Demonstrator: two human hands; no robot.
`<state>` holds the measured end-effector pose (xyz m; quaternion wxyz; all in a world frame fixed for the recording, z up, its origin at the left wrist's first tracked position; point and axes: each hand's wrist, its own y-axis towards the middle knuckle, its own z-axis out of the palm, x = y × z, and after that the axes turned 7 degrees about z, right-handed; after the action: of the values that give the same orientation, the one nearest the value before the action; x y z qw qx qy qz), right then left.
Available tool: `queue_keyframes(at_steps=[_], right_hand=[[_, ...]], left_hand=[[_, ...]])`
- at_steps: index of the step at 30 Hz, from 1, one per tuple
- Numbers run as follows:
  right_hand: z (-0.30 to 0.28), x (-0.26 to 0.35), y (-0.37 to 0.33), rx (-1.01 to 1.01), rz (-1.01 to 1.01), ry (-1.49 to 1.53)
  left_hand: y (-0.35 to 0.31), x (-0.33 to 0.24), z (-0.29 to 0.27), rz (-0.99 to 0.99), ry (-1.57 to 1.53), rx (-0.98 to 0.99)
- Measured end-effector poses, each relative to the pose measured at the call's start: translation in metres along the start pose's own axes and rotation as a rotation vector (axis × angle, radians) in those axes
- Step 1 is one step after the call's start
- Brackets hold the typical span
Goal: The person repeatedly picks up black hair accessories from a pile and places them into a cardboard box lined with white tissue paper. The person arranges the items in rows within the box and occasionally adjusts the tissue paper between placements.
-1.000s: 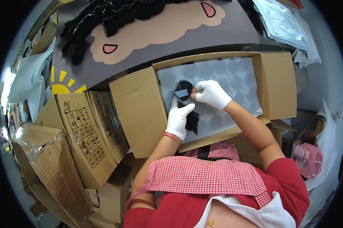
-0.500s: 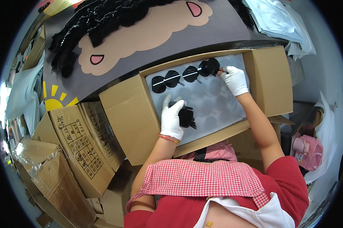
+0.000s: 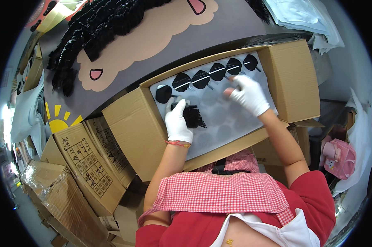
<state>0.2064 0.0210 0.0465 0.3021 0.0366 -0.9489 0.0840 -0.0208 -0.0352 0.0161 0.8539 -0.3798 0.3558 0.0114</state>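
A row of shiny black lens-shaped pieces with short stems (image 3: 200, 80) lies along the far side of an open cardboard box (image 3: 295, 74), on a whitish translucent sheet (image 3: 219, 133). Rounded shapes show faintly through the sheet. My left hand (image 3: 178, 122), in a white glove with some fingertips bare, is closed around a stack of the same black pieces (image 3: 193, 116), stems pointing right, over the sheet's left part. To the right, my gloved right hand (image 3: 248, 95) hovers just below the row, slightly blurred. Its thumb and fingers are apart, with nothing visible between them.
Beyond the box is a dark grey table (image 3: 149, 76) with a heap of black pieces (image 3: 107, 29). Closed cartons (image 3: 91, 156) stand at the left, plastic sheets (image 3: 293, 18) at the far right. A pink bag (image 3: 338, 158) sits right of the box.
The far row now reaches the box's right side, with its pieces spaced apart. My right hand has come away from the row, toward me, and its fingers have parted. My left hand still holds the stack.
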Motion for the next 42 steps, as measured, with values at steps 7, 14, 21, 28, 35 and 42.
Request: queue_keyframes(at_steps=[7, 14, 21, 28, 35, 42], right_hand=[[0.043, 0.071, -0.03, 0.379, 0.081, 0.322], [0.035, 0.067, -0.038, 0.725, 0.166, 0.135], [0.071, 0.098, -0.03, 0.358, -0.027, 0.163], [0.057, 0.029, -0.023, 0.017, -0.086, -0.163], [0.014, -0.052, -0.025, -0.183, 0.041, -0.185], [-0.032, -0.083, -0.026, -0.39, 0.065, -0.367]], left_hand=[[-0.033, 0.003, -0.006, -0.008, -0.038, 0.158], [-0.058, 0.005, -0.041, -0.045, 0.035, 0.385], [-0.065, -0.004, -0.059, -0.401, -0.15, 0.212], [-0.069, -0.008, -0.051, -0.521, -0.253, 0.052], [-0.056, 0.011, -0.042, -0.376, -0.161, 0.154], [-0.053, 0.021, -0.013, -0.378, -0.153, 0.251]])
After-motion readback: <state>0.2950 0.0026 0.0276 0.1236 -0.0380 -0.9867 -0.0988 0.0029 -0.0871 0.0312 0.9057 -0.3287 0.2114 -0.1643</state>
